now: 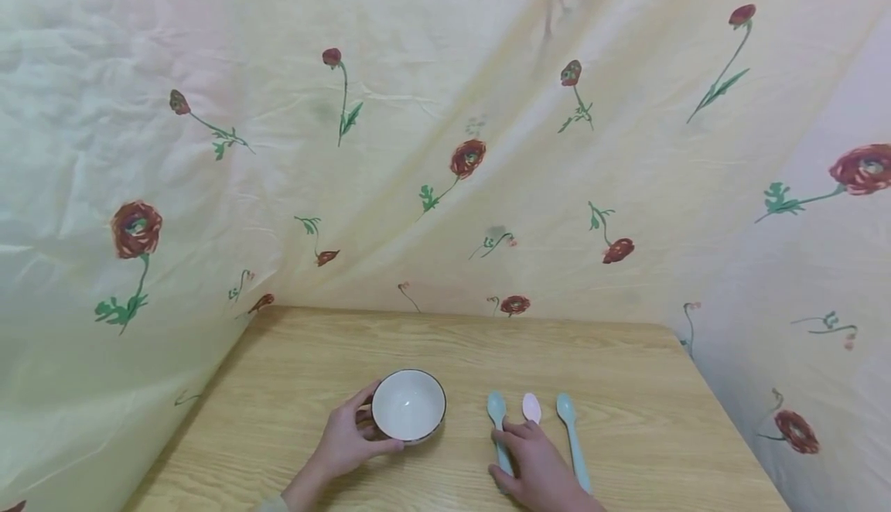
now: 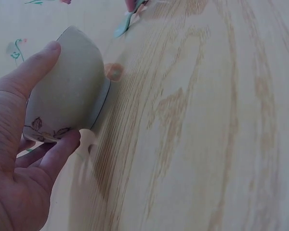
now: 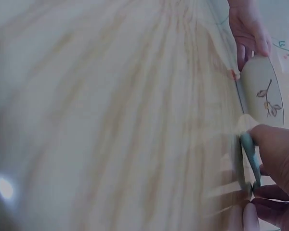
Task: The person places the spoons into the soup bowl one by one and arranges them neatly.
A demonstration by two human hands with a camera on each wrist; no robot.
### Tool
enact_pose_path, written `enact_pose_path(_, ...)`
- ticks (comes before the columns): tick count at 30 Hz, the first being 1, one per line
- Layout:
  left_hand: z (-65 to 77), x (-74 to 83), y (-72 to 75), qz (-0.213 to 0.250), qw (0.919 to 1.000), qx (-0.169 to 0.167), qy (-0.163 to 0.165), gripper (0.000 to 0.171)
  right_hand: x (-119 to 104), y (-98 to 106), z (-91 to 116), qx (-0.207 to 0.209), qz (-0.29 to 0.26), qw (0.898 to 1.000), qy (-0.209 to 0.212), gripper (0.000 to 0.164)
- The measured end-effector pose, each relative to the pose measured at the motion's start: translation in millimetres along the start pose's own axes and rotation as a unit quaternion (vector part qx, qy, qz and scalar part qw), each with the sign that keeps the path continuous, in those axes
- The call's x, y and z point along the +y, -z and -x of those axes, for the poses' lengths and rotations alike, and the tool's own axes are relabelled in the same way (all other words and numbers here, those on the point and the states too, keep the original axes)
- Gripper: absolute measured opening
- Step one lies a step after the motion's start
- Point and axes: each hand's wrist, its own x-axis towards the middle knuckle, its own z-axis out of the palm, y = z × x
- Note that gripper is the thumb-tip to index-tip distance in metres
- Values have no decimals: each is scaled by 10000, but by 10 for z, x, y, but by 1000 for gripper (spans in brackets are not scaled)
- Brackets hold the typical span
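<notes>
Gripping the side of a white bowl [image 1: 409, 407] with the left hand [image 1: 348, 436], left of three spoons on the wooden table [image 1: 334, 357], right hand [image 1: 541, 465] pinching the leftmost teal spoon [image 1: 496, 407], pink spoon [image 1: 531, 407] beside it, second teal spoon [image 1: 573, 439] farthest right, flowered cloth [image 1: 390, 187] at the far side.

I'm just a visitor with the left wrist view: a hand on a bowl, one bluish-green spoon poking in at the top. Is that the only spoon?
Observer: No, the head view shows three: a left green spoon, a pink spoon and a right green spoon.

Visitor: Oh! I only see the outside of the bowl. Anything inside?

Observer: Nothing that shows; from above, the bowl looks empty.

Visitor: And which spoon is partly hidden under the other hand?

Observer: The pink one: in the head view the right hand covers most of its handle.
</notes>
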Motion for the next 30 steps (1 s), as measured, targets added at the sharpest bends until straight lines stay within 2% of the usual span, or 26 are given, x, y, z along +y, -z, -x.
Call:
enact_pose_path(4,-4,11,-9,4,10000,-12,-15,108,-12,28,-11,-184,-110,9998,-9,41)
enact_pose_path(7,-3,21,-13,24,10000,-3,-20,108,-29,70,-14,-313,-324,9988,-210,39)
enact_pose_path(13,6,29,-9,46,10000,-11,-42,109,-63,142,-21,-208,-501,9961,-691,34)
enact_pose_path(16,14,21,-7,78,10000,-10,-26,109,-68,172,-46,-306,-574,9941,-864,29)
enact_pose_path(23,18,-9,-11,188,9998,70,42,108,-79,192,-116,-114,-663,9914,-1123,20)
enact_pose_path(30,22,-20,-25,329,9994,54,-16,105,-85,193,-134,-164,-671,9895,-1268,18)
